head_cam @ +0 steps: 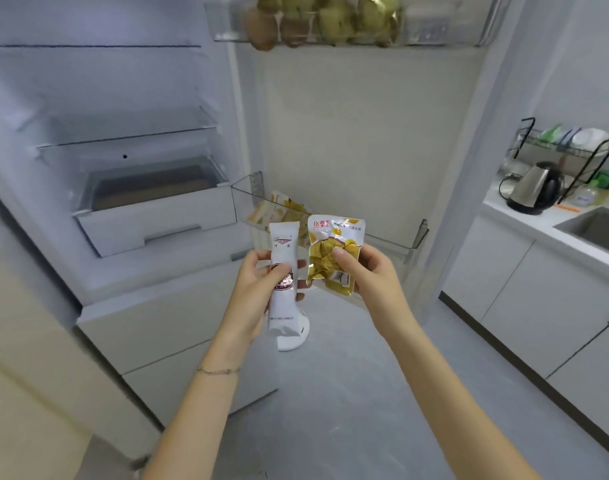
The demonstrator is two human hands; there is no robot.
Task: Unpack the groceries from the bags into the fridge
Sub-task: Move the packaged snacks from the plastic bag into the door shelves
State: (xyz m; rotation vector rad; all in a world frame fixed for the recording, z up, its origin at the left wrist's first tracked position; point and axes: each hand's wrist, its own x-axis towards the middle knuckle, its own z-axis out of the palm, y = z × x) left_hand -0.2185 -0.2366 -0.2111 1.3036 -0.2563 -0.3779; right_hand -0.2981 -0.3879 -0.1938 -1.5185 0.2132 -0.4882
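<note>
Hands (258,285) (368,275) hold white sachet (283,282), yellow packet (334,254).

Bare forearms, thin chain bracelet (218,370) at left wrist.

Inside the open white fridge (88,81), the clear plastic lower door bin (421,233) offers room at its right end; yellow snack packets (285,207) crowd its left. Brown-green fruit (330,26) packs the clear upper door bin (434,29) overhead.

Upper door bin (434,31) w/ fruit (263,27), lower door bin (419,233) w/ snack packets (285,210), counter (524,220) w/ kettle (535,188).
</note>
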